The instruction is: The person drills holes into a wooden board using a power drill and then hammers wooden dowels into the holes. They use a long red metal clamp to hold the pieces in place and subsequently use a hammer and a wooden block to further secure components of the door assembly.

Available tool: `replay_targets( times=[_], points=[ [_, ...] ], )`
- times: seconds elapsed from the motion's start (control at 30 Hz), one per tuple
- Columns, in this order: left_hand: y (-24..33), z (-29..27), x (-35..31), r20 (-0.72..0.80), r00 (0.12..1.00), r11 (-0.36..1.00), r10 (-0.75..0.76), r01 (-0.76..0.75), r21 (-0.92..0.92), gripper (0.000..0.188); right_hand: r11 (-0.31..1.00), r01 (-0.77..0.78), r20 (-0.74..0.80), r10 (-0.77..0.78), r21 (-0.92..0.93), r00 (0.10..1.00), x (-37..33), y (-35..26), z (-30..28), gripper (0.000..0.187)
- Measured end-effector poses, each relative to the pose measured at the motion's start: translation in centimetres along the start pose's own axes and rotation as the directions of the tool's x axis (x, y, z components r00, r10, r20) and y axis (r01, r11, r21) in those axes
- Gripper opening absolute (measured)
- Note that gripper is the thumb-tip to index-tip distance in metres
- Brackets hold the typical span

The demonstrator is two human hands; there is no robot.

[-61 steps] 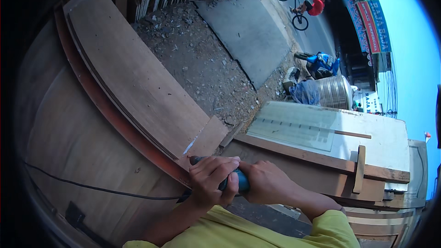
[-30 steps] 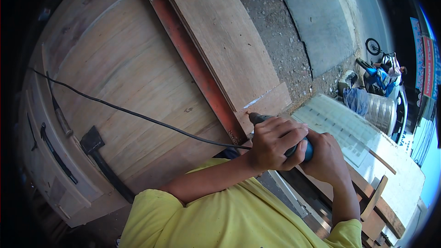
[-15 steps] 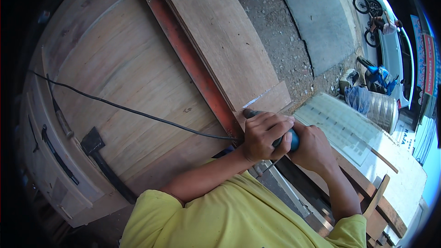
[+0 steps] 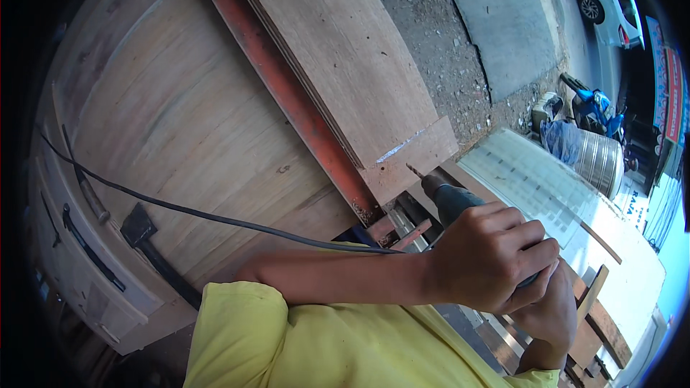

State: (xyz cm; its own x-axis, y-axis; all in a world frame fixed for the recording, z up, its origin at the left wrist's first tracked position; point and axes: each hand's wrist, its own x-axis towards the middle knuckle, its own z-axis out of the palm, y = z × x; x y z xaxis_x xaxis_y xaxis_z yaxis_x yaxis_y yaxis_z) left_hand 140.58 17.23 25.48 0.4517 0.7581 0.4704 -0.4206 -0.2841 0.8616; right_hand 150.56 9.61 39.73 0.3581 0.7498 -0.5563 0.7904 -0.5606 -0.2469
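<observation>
A dark green power drill [image 4: 457, 202] is held in both hands, its bit [image 4: 413, 170] pointing up and to the left. My left hand [image 4: 496, 255], reaching across from the left, is closed around the drill's body. Behind it my right hand [image 4: 550, 309] grips the drill's rear end; the left hand partly hides its fingers. Just off the tip of the bit lies the near end of a long plywood board [image 4: 338, 50], with a white streak [image 4: 399, 147] and a small dark hole near that end. The drill's black cord [image 4: 215, 217] runs off leftward.
A red metal beam [image 4: 287, 100] runs along the board's left side. On the wooden tabletop [image 4: 187, 129] to the left rest a hatchet-like tool [image 4: 140, 224] and a wooden-handled tool [image 4: 90, 197]. A glass sheet [image 4: 525, 183] and wood offcuts [image 4: 607, 334] lie at right.
Both hands have drawn the drill back to the right and toward me, off the board's end, so its bit now shows. The cord has shifted with it. The car outside has moved.
</observation>
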Motion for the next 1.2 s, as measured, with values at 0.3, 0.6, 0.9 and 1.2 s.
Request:
replay_targets(
  times=[0.3,0.6,0.9,1.2],
  points=[
    [-5.2,4.2,2.3,0.096,0.995,0.997,-0.013,0.02,-0.076,0.018,0.91,-0.279,-0.039,0.305,0.306,0.952,1.1,3.4,1.1,0.034],
    [-6.0,3.8,2.8,0.122,0.991,0.998,-0.049,0.055,-0.041,0.021,0.894,-0.309,-0.016,0.332,0.325,0.943,2.3,3.8,1.2,0.034],
    [-6.3,3.7,3.0,0.093,0.995,0.999,-0.033,0.036,-0.037,0.018,0.91,-0.272,-0.01,0.289,0.312,0.957,3.1,3.6,0.7,0.033],
    [-6.4,3.6,3.1,0.093,0.995,0.998,-0.046,0.05,-0.039,0.017,0.907,-0.283,-0.012,0.302,0.311,0.953,3.5,2.9,0.5,0.03]
  ],
)
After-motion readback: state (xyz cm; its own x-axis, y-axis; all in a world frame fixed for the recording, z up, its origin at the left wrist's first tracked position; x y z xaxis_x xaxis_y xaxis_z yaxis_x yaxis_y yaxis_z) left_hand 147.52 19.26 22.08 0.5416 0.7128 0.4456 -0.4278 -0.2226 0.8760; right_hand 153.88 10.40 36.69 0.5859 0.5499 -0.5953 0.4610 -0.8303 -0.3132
